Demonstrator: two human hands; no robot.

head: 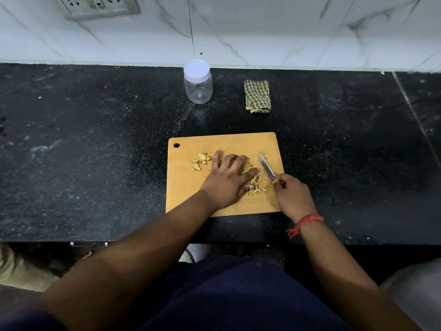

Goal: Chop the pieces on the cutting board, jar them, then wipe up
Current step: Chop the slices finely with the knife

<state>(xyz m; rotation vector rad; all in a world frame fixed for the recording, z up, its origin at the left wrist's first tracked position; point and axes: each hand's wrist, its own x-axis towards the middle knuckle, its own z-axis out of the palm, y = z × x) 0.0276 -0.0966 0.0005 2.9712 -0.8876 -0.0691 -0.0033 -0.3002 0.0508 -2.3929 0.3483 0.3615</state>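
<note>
A wooden cutting board [186, 187] lies on the black counter in front of me. Several whole yellowish pieces [200, 161] sit on its left part, and a small heap of chopped strips [257, 186] lies right of centre. My left hand [229, 180] rests on the board between them, fingers curled over something I cannot make out. My right hand [292, 195] grips the handle of a small knife [266, 167], blade pointing away and lifted beside the strips. A clear plastic jar [198, 86] with a white lid stands closed behind the board.
A folded green checked cloth [257, 96] lies right of the jar near the marble wall. A socket panel [100, 5] is on the wall at upper left. The black counter [95, 151] stretches wide on both sides of the board.
</note>
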